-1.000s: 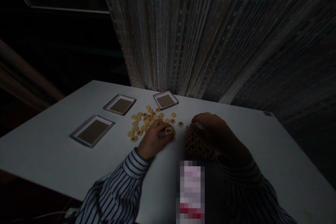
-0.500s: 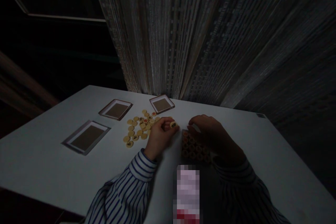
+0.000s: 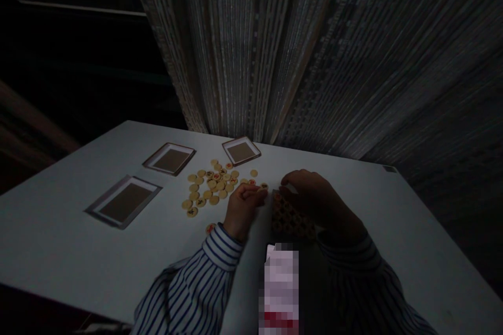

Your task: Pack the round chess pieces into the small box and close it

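A round Chinese chess piece [image 3: 264,187] with a dark character is pinched between the thumb and fingers of my left hand [image 3: 242,209]. My right hand [image 3: 316,196] hovers over a grid of upright-packed chess pieces [image 3: 288,215], its fingers curved and the thumb apart from them, with nothing visible between. Part of that grid is hidden under the right hand and in shadow. Loose pale wooden chess pieces [image 3: 213,183] lie scattered left of my left hand, some with red or black characters. One red-marked piece [image 3: 210,228] sits beside my left cuff.
Three shallow trays or lids with brown bottoms stand on the white table [image 3: 58,230]: a left one [image 3: 124,202], a middle one [image 3: 171,159] and a far one [image 3: 241,152]. A blurred-out phone-like object [image 3: 281,282] is near me. A string curtain [image 3: 243,63] hangs behind the table.
My left hand has shifted slightly right, and the piece in it has tilted flatter. The red-marked piece by the cuff now shows. My right hand stays nearly still; the view has shifted a little.
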{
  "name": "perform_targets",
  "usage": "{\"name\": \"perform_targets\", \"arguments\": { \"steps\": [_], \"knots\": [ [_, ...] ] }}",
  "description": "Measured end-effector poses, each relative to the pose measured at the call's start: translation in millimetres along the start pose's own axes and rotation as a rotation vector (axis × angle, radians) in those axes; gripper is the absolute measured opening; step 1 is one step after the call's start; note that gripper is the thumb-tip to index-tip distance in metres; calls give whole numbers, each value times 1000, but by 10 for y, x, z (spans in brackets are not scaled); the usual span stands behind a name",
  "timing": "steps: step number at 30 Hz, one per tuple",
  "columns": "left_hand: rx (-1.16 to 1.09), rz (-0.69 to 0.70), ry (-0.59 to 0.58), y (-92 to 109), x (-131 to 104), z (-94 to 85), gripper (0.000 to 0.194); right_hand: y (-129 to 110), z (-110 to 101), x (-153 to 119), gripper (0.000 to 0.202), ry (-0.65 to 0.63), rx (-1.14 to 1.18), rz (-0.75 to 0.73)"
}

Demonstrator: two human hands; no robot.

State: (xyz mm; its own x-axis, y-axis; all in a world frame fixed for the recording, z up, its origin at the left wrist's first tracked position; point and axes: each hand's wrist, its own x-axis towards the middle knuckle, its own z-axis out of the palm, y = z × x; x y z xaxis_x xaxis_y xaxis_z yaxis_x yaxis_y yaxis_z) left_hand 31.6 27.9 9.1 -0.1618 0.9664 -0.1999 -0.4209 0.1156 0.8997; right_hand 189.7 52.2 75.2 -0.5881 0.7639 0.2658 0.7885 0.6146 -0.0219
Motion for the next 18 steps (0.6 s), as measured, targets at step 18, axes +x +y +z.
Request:
{"name": "perform_targets", "arguments": {
  "steps": [18],
  "knots": [
    [-157, -54, -48, -36, 2, 23, 28, -68, 108, 20, 18, -74, 58, -100]
  ]
}}
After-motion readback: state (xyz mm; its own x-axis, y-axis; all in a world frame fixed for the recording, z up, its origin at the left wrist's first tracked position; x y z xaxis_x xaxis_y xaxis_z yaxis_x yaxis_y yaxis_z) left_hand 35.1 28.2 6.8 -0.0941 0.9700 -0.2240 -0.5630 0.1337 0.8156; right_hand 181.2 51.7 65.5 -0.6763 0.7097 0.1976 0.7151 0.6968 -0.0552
